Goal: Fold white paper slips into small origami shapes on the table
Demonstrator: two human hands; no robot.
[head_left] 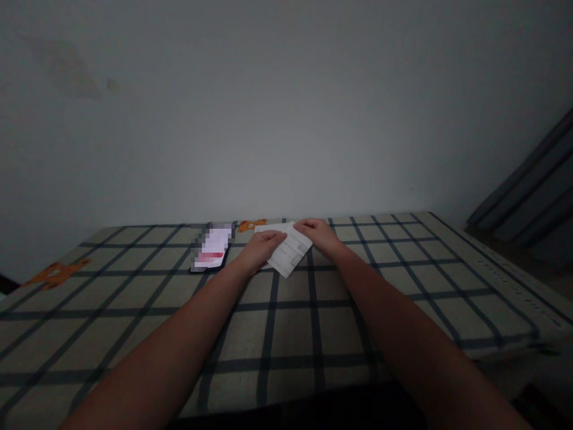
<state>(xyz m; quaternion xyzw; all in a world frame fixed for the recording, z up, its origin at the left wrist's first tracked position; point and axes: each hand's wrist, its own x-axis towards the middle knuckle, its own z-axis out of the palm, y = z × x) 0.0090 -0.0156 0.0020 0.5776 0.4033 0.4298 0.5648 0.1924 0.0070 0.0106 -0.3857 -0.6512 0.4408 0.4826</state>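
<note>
A white sheet of paper (286,257) with faint print and a small dark code block is held at a slant above the checked cloth. My left hand (261,248) pinches its left edge, thumb and fingers closed. At its upper right corner my right hand (317,232) grips the paper, also with the fingers closed. Another pale piece of paper shows behind and below my left hand; whether it is a separate sheet I cannot tell. To the left of my left hand lies a phone (213,248) with a lit, partly blurred screen.
A checked cloth with dark blue lines (290,334) and orange bear prints (58,273) covers the surface. A pale wall (286,119) rises directly behind it. At the far right hangs a dark curtain (528,179), beyond the surface's right edge.
</note>
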